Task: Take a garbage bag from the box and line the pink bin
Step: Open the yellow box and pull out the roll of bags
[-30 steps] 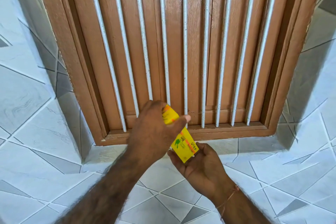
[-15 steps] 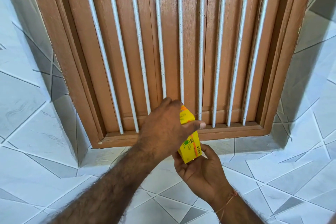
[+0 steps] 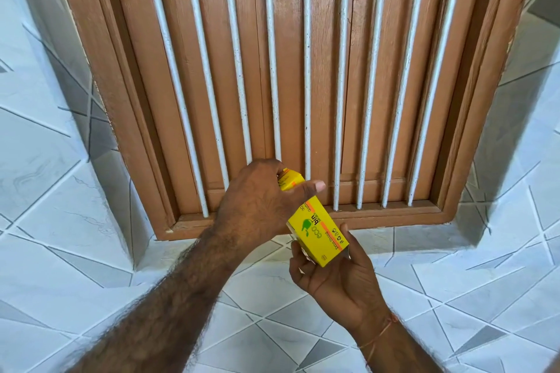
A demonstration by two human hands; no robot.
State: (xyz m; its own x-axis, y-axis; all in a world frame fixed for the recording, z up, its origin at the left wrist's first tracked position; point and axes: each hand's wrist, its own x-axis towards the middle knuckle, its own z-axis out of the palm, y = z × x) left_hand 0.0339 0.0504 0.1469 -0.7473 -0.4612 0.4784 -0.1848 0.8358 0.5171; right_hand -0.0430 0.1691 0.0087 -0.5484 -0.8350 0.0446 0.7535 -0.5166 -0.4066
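Head view looks down on a small yellow box (image 3: 318, 232) held between two bare hands, low in the frame, just right of centre. The box is a narrow carton, bright yellow with an orange band running along one long edge, and it is tilted so that its upper end points toward 10 o'clock and its lower end toward 4 o'clock. The left hand (image 3: 260, 206) comes in from 7 o'clock and wraps the upper end of the box, fingers curled over the top and the thumb stretched out across the face toward 3 o'clock; a flap of yellow card shows just above the knuckles. The right hand (image 3: 336, 275) comes up from 5 o'clock and cradles the lower end, fingers bent up round the bottom corner and the thumb lying against the right edge. A thin orange thread (image 3: 378, 334) is tied round the right wrist.

Print on the box reads upside down from here: "eco bin" in green beside a green leaf-like mark, "30" near the upper end, small dark lettering on the orange band that I cannot read surely, and a row of little recycling-type symbols.

Behind the hands, from 9 to 3 o'clock across the top, stands a brown wooden window (image 3: 303, 70) with closed shutters and white vertical bars (image 3: 341, 85) in front. Its frame sits in a recess of a tiled wall (image 3: 60, 221), white and grey tiles crossed by thin dark lines.
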